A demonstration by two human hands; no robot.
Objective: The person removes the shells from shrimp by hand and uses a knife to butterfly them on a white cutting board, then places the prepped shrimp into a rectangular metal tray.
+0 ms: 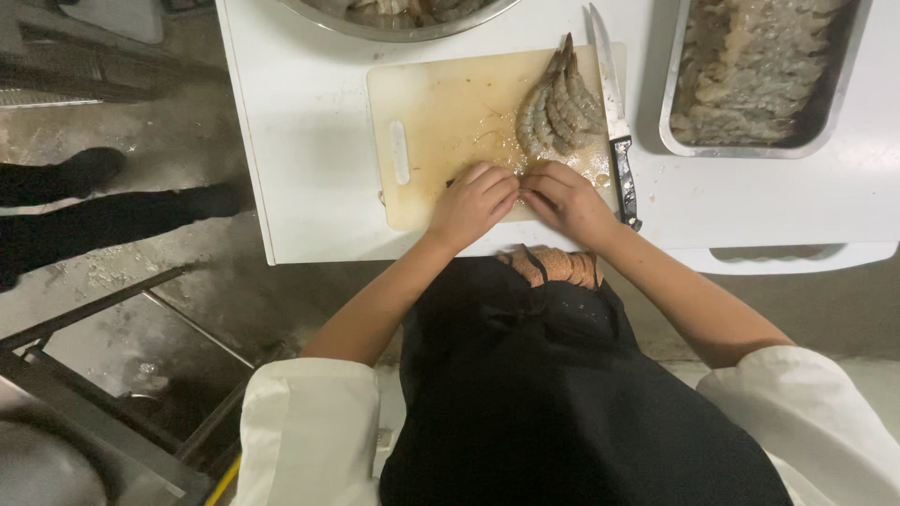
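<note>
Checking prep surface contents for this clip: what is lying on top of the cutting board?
On the cutting board lies a row of raw shrimp, with wet residue around them. The left hand and right hand meet at its near edge; whatever they pinch is covered by the fingers.

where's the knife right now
In the head view the knife lies on the white table along the cutting board's right edge, between the peeled shrimp pile and the metal tray.

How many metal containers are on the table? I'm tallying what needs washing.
2: a rectangular tray of peeled shrimp at right, and a round bowl at the top edge, partly cut off.
</note>
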